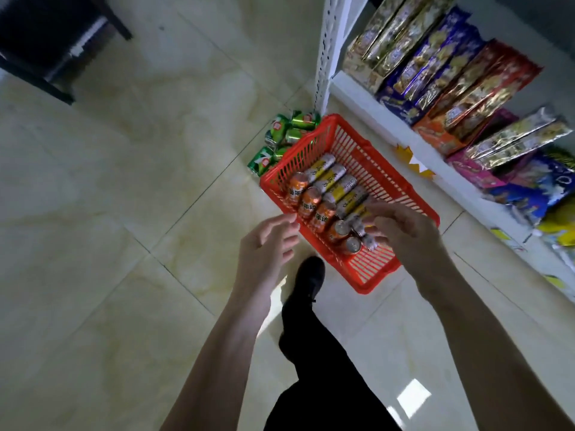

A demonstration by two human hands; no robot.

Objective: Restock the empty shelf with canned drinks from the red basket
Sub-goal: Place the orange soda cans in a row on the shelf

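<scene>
A red plastic basket (382, 169) stands on the tiled floor beside the white shelf unit (370, 107). Inside lie a row of orange cans (311, 200) and a row of silver-and-yellow cans (336, 181). My right hand (404, 225) hovers over the basket's near end, above the cans, fingers loosely curled and holding nothing. My left hand (267, 244) hangs just outside the basket's left rim, fingers relaxed and spread, empty. Several green cans (286, 135) lie on the floor behind the basket, by the shelf post.
The shelf at the right carries packets of snacks (460, 76) in gold, blue, red and pink. My dark shoe and trouser leg (308, 275) stand just left of the basket's near corner. A dark piece of furniture (46, 35) is at the far left.
</scene>
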